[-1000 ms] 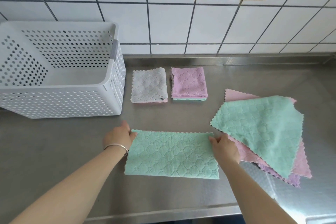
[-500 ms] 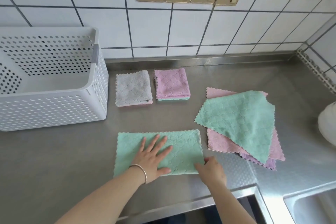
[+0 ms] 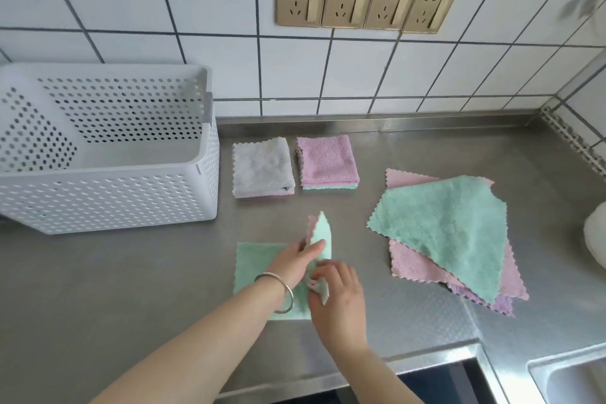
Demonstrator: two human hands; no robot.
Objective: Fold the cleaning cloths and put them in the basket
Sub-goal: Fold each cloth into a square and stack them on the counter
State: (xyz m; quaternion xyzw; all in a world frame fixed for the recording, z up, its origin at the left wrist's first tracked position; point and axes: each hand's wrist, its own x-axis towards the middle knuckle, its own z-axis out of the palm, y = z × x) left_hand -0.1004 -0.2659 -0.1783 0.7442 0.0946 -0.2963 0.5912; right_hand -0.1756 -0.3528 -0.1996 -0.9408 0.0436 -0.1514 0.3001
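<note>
A green cloth (image 3: 254, 264) lies half folded on the steel counter in front of me. My right hand (image 3: 339, 298) pinches its right edge and holds that end lifted upright over the middle. With straight fingers, my left hand (image 3: 293, 261) presses the cloth flat at the fold line. A white perforated basket (image 3: 108, 197) stands at the left. Two folded stacks sit behind: a grey-topped stack (image 3: 262, 167) and a pink-topped stack (image 3: 328, 162). Unfolded cloths lie piled at the right, a green one (image 3: 449, 226) over pink (image 3: 413, 264) and purple (image 3: 498, 303).
A tiled wall with a row of gold sockets (image 3: 367, 0) rises behind the counter. A sink (image 3: 574, 377) sits at the lower right, and a white rounded object (image 3: 596, 236) shows at the right edge. The counter's front edge (image 3: 360, 374) runs just below my forearms.
My right hand has lifted the cloth's right end and swung it leftward over the middle. My left hand slid right to the fold line. The view has tilted up and shifted.
</note>
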